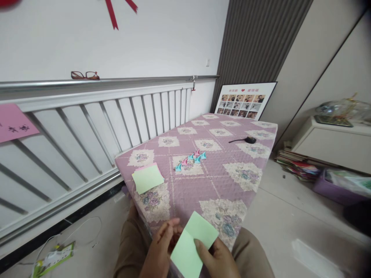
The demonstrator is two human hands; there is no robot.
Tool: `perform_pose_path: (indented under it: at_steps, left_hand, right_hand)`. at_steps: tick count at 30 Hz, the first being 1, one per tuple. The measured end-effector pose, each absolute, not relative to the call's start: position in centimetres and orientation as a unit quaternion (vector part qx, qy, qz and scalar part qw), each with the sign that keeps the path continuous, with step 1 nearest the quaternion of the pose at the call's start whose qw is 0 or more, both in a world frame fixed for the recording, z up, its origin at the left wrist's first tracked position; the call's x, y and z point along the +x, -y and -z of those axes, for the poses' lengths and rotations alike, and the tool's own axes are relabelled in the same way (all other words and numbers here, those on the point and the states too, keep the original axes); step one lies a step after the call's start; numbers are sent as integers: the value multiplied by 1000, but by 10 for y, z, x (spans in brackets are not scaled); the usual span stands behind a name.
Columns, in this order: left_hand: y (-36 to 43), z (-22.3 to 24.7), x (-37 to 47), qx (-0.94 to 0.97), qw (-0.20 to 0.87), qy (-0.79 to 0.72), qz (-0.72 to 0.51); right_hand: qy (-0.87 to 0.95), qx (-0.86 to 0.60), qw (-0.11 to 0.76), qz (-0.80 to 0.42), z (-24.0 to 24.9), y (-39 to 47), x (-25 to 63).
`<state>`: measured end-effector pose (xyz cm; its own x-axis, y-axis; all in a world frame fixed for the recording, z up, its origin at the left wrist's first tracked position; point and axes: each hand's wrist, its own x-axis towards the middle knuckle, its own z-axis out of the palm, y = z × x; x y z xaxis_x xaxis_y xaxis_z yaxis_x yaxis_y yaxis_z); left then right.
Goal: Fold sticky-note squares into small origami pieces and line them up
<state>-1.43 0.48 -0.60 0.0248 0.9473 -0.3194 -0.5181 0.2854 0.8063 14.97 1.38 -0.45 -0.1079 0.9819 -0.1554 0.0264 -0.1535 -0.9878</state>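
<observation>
A light green paper (194, 245) with a crease across it is held over the near edge of the table. My right hand (218, 258) grips it, thumb on top and fingers beneath. Just left of the paper is my left hand (162, 245), its fingers curled near the paper's edge; whether it touches the sheet is hidden. A stack of green and pink sheets (148, 178) lies at the table's left side. Several small folded blue and pink paper pieces (191, 159) sit in a cluster near the middle of the table.
The table has a purple floral cloth (191, 193). A black object with a thin handle (250, 140) lies at its far right. White radiator bars (150, 116) run along the left, with glasses (85, 75) on the rail above. A purple bin (336, 189) stands on the floor at right.
</observation>
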Motion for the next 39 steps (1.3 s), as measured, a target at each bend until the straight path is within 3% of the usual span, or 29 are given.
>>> perform_pose_path:
  at_steps: [3,7,11,14,17,22,28,33,39]
  left_hand:
    - [-6,12,-15,226,675,-448,-541]
    - [-5,22,-6,337,635,-440,-539]
    - [-16,35,3,376,591,-518,-491]
    - [-31,45,1,406,544,-567,-468]
    - [-46,52,-3,465,514,-596,-406]
    - [-61,50,-5,557,475,-615,-291]
    - [-67,40,-11,581,473,-618,-241]
    - [-67,36,-20,588,472,-618,-222]
    - [-47,22,-31,715,269,-594,-252]
  right_hand:
    - [493,-552,441,-508,11,-16,154]
    - [496,-563,443,-490,14,-19,152]
    - [494,-534,483,-486,21,-28,160]
    - [489,-578,533,-378,27,-32,182]
    - [588,-609,485,-221,26,-26,199]
    - [849,-386,338,-124,20,-14,187]
    - [866,-405,262,-132,40,-28,170]
    - [849,-438,260,-142,56,-36,169]
    - [837,-454,261,-159,57,-36,166]
